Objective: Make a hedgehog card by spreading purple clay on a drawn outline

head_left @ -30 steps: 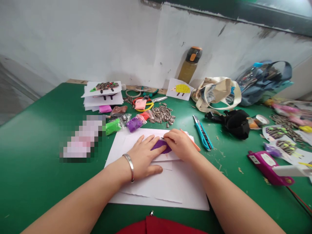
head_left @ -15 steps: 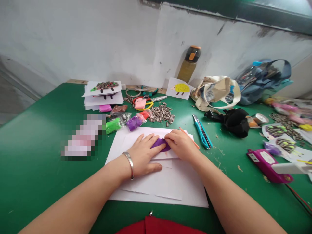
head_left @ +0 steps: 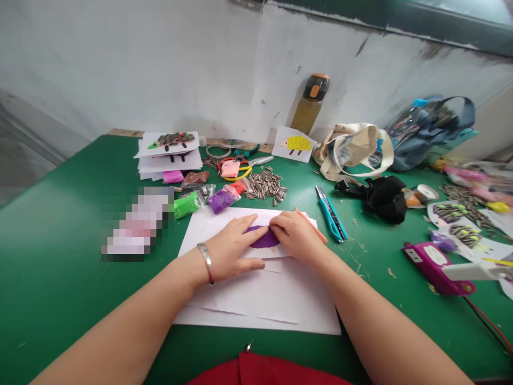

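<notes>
A flat patch of purple modelling clay (head_left: 262, 238) lies on a small sheet of white paper (head_left: 262, 253), on top of larger white sheets (head_left: 256, 299). My left hand (head_left: 234, 246), with a silver bangle at its wrist, rests on the paper with fingers spread; its index fingertip touches the clay's upper edge. My right hand (head_left: 294, 232) is curled, thumb and fingertips pinched together at the clay's right edge. Its fingers hide that end of the clay. Beside the right hand an orange pencil-like stick (head_left: 316, 231) lies on the paper's edge.
A teal utility knife (head_left: 332, 216) lies right of the paper. Beyond are sunflower seeds (head_left: 267, 185), scissors (head_left: 240, 170), bagged purple clay (head_left: 222, 200) and green clay (head_left: 186, 205). Paper pictures (head_left: 170, 147) are stacked back left; a bottle (head_left: 310, 104) leans against the wall. A magenta device (head_left: 436, 267) sits right.
My left hand has shifted slightly left and its fingers have drawn back, exposing more of the purple clay. My right hand stays pinched at the clay's right edge. The view has moved slightly.
</notes>
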A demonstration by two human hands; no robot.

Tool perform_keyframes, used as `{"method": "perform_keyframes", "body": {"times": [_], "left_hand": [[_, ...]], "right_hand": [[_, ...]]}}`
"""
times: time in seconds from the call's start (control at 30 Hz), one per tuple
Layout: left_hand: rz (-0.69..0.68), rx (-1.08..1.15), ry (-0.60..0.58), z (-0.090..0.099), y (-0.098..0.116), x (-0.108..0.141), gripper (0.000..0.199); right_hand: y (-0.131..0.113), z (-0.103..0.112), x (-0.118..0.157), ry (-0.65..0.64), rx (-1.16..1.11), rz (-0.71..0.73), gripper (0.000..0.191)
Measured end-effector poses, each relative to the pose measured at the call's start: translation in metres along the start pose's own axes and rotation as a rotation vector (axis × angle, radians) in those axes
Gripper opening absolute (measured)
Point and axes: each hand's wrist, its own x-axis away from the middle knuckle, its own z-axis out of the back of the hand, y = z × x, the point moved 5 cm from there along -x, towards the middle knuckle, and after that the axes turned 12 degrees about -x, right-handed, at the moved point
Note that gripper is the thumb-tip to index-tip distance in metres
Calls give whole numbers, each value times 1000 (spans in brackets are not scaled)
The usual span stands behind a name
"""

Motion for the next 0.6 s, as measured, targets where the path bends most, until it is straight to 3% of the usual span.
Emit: {"method": "perform_keyframes", "body": {"times": [0.2,0.4,0.6], "left_hand": [[39,-100,-1,2,-22,-1,70],[30,-105,31,1,-21,-2,63],[59,-82,6,-1,-22,-2,68]], "right_hand": [[1,0,-3,-11,-21,-39,20],[-8,-3,-25,-104,8,-4,20],[-14,-7,-25,-147,-67,71,21]]}}
